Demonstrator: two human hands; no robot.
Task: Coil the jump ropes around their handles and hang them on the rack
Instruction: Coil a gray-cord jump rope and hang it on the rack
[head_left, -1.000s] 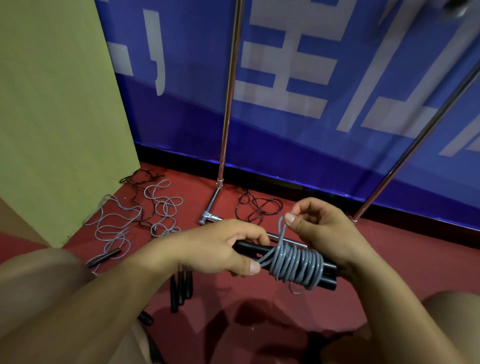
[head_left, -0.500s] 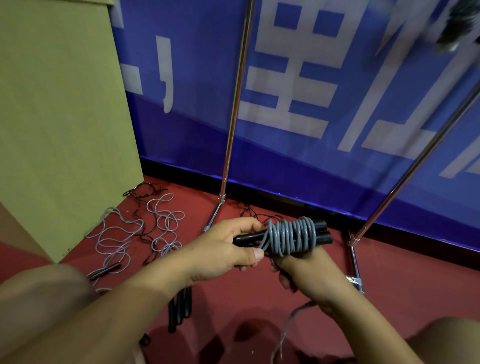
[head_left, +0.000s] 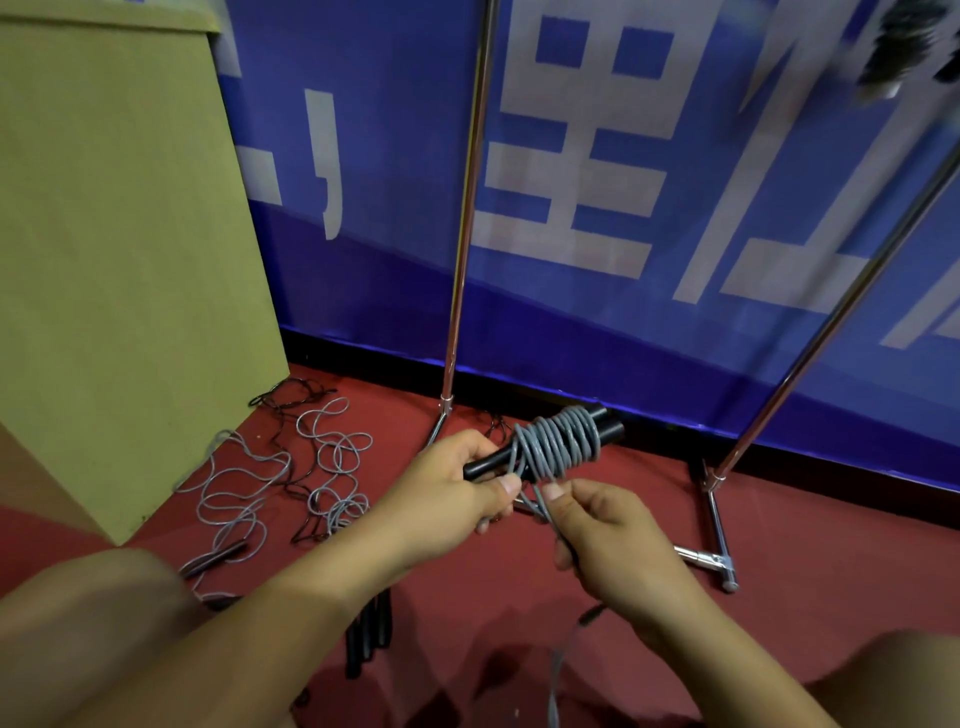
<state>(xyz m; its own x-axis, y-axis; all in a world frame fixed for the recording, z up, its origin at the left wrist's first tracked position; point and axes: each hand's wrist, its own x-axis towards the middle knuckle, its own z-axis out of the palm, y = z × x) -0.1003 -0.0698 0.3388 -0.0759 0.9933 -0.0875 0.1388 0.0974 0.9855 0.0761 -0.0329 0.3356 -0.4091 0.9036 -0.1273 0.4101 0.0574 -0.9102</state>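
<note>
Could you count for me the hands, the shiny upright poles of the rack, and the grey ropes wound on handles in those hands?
Hands: 2, the left hand and the right hand
Upright poles: 2, the left pole and the right pole
Wound grey rope: 1
Total: 5

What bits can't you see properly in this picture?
- Head view: the top of the rack is cut off by the upper edge.
- The black handles are partly hidden by the grey rope and left hand.
- The rope's tail below the right hand is blurred.
- A dark thing, top right, is blurred.
</note>
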